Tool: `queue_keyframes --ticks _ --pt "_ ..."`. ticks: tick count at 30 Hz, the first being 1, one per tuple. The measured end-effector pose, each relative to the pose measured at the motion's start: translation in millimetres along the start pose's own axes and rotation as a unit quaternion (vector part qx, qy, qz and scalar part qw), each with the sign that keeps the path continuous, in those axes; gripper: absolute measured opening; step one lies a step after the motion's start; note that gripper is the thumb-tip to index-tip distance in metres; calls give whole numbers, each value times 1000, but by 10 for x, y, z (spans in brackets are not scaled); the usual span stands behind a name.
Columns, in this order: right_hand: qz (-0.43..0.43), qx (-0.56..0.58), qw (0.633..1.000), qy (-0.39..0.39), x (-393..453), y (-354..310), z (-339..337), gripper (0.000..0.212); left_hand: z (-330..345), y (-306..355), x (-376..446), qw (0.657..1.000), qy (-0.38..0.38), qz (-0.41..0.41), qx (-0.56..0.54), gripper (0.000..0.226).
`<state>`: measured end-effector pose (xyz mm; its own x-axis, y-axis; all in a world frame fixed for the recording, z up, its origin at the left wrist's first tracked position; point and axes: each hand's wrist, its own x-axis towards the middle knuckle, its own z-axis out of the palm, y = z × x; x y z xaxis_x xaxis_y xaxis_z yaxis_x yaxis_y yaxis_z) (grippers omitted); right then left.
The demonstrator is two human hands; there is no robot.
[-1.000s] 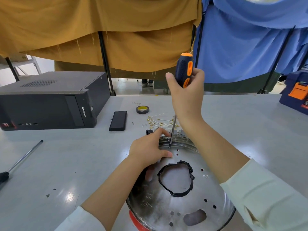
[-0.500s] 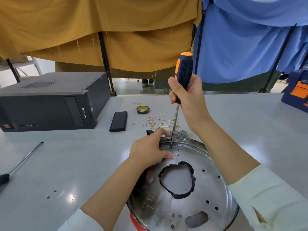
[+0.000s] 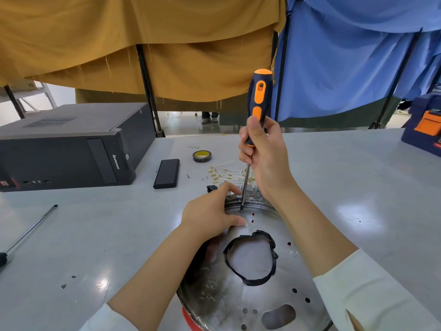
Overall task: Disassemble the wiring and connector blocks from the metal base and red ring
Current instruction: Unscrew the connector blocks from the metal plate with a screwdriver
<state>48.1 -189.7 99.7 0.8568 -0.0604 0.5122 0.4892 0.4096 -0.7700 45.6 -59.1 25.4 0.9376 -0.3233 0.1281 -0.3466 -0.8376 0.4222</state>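
On a grey table [image 3: 346,187] before hanging mustard and blue cloths, the round metal base [image 3: 238,292] lay flat atop the red ring [image 3: 188,317], near the front edge. The right hand [image 3: 265,154] gripped the screwdriver [image 3: 256,111] low on its handle, its long axis nearly upright, handle up, tip down on the base's far rim. The left hand [image 3: 210,216] rested open on that rim, fingers curved over the edge beside the tip.
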Motion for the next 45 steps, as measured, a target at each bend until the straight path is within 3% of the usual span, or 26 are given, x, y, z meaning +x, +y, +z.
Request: queue_keyframes --ticks 4,9,15,21,29,34,41,45 --pt "-16 -13 999 -24 -27 23 21 15 0 -5 -5 1000 -3 -1 -1 50" --pt "23 27 998 -54 -29 21 49 41 6 -14 1 1000 0 -2 0 53" --pt "1 -19 999 -40 -48 2 42 17 7 -8 4 1000 3 -2 3 51" --pt "21 -7 998 -62 -54 25 41 40 5 -3 11 1000 3 -2 4 53" --pt "1 -23 999 -40 -63 21 25 19 -3 4 -4 1000 7 -1 3 51" --pt "21 -9 999 -45 -52 37 24 41 -5 5 -5 1000 6 -3 3 52" --pt "2 -28 1000 -12 -69 14 20 18 -3 0 -5 1000 2 -2 -4 53" --pt "8 -13 1000 -26 -66 24 33 34 -8 4 -13 1000 1 -3 -2 51"
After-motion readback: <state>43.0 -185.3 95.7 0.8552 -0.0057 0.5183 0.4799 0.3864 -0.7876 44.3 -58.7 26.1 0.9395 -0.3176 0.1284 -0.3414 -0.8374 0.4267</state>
